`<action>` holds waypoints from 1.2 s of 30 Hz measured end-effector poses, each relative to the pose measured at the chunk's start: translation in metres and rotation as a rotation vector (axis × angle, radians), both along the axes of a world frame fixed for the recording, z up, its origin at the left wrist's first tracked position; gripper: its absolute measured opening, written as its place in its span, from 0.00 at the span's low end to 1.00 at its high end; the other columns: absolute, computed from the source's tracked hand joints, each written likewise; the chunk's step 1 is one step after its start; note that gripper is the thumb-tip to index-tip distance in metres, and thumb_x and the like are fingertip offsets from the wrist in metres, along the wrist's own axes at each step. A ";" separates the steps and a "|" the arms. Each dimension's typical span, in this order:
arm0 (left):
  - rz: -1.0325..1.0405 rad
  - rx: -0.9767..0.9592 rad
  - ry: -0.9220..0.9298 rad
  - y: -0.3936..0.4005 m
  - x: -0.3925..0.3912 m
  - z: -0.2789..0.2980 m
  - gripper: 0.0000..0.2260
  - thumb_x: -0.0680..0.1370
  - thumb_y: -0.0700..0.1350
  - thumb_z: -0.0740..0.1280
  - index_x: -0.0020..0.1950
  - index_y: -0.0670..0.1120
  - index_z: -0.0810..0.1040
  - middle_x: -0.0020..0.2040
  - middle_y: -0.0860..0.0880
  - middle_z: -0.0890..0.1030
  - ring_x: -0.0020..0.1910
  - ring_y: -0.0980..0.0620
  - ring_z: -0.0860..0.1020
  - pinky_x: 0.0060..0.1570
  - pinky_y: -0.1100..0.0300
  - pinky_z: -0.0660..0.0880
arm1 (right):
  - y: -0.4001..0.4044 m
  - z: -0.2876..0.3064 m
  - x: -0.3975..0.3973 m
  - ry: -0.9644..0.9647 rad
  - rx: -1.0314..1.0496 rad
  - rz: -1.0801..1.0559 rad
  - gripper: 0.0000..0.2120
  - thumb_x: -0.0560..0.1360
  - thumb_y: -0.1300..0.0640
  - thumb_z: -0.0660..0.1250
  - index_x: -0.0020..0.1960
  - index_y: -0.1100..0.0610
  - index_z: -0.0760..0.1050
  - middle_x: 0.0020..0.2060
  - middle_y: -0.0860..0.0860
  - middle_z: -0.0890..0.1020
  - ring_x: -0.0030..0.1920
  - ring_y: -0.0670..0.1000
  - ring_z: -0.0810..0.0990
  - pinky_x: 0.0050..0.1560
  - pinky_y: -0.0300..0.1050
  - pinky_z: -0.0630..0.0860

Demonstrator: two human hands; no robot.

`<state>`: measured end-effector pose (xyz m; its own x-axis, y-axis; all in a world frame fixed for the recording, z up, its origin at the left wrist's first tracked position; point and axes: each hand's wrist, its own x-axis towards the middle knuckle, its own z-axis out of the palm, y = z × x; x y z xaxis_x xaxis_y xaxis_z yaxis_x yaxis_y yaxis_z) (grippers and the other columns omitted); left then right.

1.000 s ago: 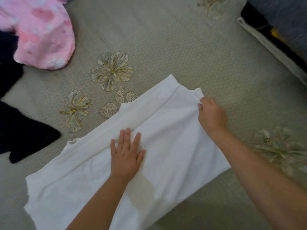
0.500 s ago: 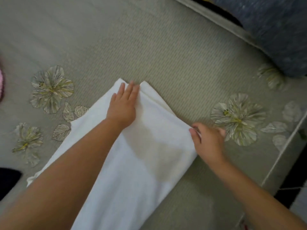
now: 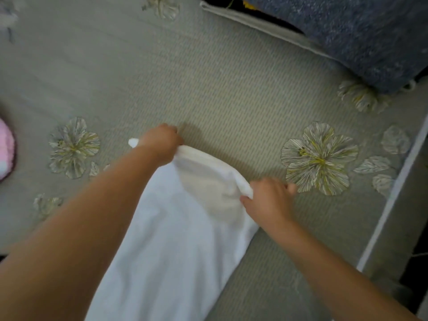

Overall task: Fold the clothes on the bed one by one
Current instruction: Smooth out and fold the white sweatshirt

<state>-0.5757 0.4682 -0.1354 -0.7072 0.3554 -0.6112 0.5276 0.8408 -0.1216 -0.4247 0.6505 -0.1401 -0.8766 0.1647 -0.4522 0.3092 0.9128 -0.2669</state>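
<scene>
Head view: both hands' grip pinches white garment (image 3: 180,228) far-edge corners, left hand (image 3: 162,141), right hand (image 3: 266,200).

A white garment (image 3: 176,228) lies lengthwise on the bed (image 3: 231,89), whose grey-green cover carries printed flowers. The left hand (image 3: 162,141) grips the garment's far edge at one corner, fingers curled round the cloth. The right hand (image 3: 266,200) pinches the same edge at the other corner, and the edge is raised off the bed between the two hands. A large printed flower (image 3: 317,158) sits just beside the right hand, on its outer side. Well beyond the right hand lies a blue-grey blanket (image 3: 359,35). Far out from the left hand, a pink garment (image 3: 5,151) shows at the frame's edge.
</scene>
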 end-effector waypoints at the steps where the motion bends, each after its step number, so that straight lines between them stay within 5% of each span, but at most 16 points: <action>1: 0.041 0.047 0.041 -0.007 0.008 0.005 0.15 0.75 0.36 0.60 0.59 0.45 0.75 0.56 0.43 0.72 0.60 0.44 0.67 0.51 0.52 0.68 | -0.004 0.009 0.003 0.069 0.006 0.018 0.07 0.72 0.52 0.65 0.45 0.54 0.77 0.47 0.50 0.78 0.54 0.53 0.73 0.49 0.47 0.52; 6: 0.168 0.224 0.219 -0.073 0.069 0.041 0.17 0.73 0.33 0.60 0.59 0.45 0.76 0.59 0.45 0.74 0.59 0.43 0.66 0.49 0.52 0.68 | -0.043 0.061 0.046 0.347 -0.038 0.126 0.13 0.51 0.66 0.77 0.30 0.59 0.75 0.29 0.54 0.75 0.33 0.57 0.77 0.39 0.44 0.50; 11: 0.224 0.333 0.383 -0.150 0.173 0.079 0.14 0.70 0.28 0.62 0.53 0.38 0.78 0.59 0.40 0.76 0.55 0.37 0.70 0.47 0.44 0.73 | -0.106 0.098 0.120 0.432 -0.120 0.301 0.16 0.48 0.70 0.74 0.28 0.57 0.70 0.24 0.51 0.72 0.26 0.53 0.73 0.35 0.45 0.43; 17: 0.053 0.445 0.500 -0.236 0.293 0.101 0.14 0.57 0.20 0.70 0.38 0.33 0.79 0.44 0.32 0.80 0.47 0.25 0.76 0.45 0.35 0.72 | -0.193 0.102 0.246 0.425 -0.196 0.419 0.20 0.45 0.70 0.76 0.29 0.55 0.71 0.24 0.48 0.72 0.24 0.51 0.71 0.34 0.46 0.52; 20: -0.008 0.451 0.525 -0.274 0.343 0.091 0.05 0.65 0.25 0.67 0.36 0.32 0.78 0.43 0.32 0.80 0.47 0.24 0.75 0.45 0.34 0.71 | -0.230 0.088 0.296 0.420 -0.222 0.431 0.20 0.44 0.70 0.74 0.29 0.55 0.73 0.25 0.48 0.73 0.25 0.51 0.72 0.35 0.46 0.54; 22: 0.018 0.438 0.556 -0.297 0.371 0.077 0.07 0.69 0.30 0.61 0.36 0.31 0.78 0.43 0.32 0.80 0.47 0.24 0.75 0.43 0.33 0.72 | -0.253 0.077 0.322 0.417 -0.235 0.453 0.19 0.43 0.69 0.74 0.29 0.54 0.73 0.25 0.48 0.73 0.25 0.51 0.73 0.35 0.45 0.56; 25: 0.253 0.251 0.430 -0.327 0.416 0.047 0.14 0.68 0.24 0.64 0.51 0.32 0.77 0.60 0.32 0.74 0.63 0.26 0.66 0.59 0.35 0.67 | -0.292 0.055 0.360 0.322 -0.183 0.562 0.19 0.38 0.63 0.76 0.27 0.54 0.75 0.24 0.48 0.74 0.24 0.49 0.73 0.35 0.43 0.58; 27: 0.463 0.008 0.157 -0.340 0.441 0.025 0.30 0.72 0.28 0.62 0.72 0.43 0.59 0.76 0.42 0.50 0.74 0.39 0.45 0.71 0.44 0.49 | -0.306 0.038 0.378 0.175 -0.081 0.626 0.21 0.37 0.55 0.79 0.29 0.58 0.79 0.25 0.50 0.77 0.26 0.49 0.76 0.37 0.43 0.66; 29: 0.559 -0.149 0.010 -0.346 0.458 0.010 0.40 0.74 0.32 0.62 0.75 0.54 0.40 0.75 0.48 0.35 0.74 0.46 0.36 0.72 0.46 0.44 | -0.310 0.024 0.391 0.082 -0.009 0.639 0.28 0.39 0.46 0.80 0.34 0.60 0.82 0.29 0.52 0.80 0.29 0.48 0.79 0.34 0.37 0.73; 32: 0.501 -0.139 0.108 -0.345 0.471 0.001 0.42 0.75 0.36 0.62 0.73 0.56 0.33 0.73 0.48 0.31 0.73 0.46 0.34 0.71 0.46 0.41 | -0.310 0.021 0.393 0.171 -0.020 0.601 0.31 0.47 0.36 0.77 0.40 0.58 0.82 0.34 0.52 0.81 0.34 0.50 0.80 0.37 0.41 0.74; 34: 0.402 -0.061 0.176 -0.346 0.474 -0.002 0.40 0.77 0.39 0.59 0.70 0.58 0.29 0.71 0.50 0.28 0.73 0.46 0.34 0.71 0.48 0.38 | -0.316 0.022 0.386 0.225 0.016 0.525 0.39 0.50 0.34 0.75 0.51 0.59 0.81 0.48 0.55 0.83 0.49 0.56 0.82 0.48 0.49 0.77; 35: 0.321 -0.036 0.171 -0.346 0.475 -0.003 0.39 0.78 0.39 0.58 0.66 0.57 0.26 0.69 0.52 0.26 0.73 0.47 0.34 0.70 0.50 0.36 | -0.323 0.021 0.381 0.181 0.038 0.510 0.45 0.53 0.33 0.74 0.61 0.62 0.75 0.59 0.60 0.78 0.61 0.60 0.75 0.58 0.56 0.73; 36: 0.241 -0.023 0.137 -0.344 0.475 -0.005 0.38 0.78 0.39 0.57 0.63 0.55 0.24 0.67 0.53 0.25 0.73 0.48 0.34 0.70 0.52 0.34 | -0.333 0.018 0.377 0.092 0.046 0.510 0.51 0.59 0.34 0.71 0.69 0.65 0.62 0.69 0.65 0.64 0.71 0.64 0.58 0.66 0.63 0.59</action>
<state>-0.1002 0.1238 -0.1405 -0.8462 0.1540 -0.5101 0.2901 0.9362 -0.1986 -0.0477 0.3174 -0.1221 -0.8862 -0.2761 -0.3719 -0.2009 0.9526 -0.2283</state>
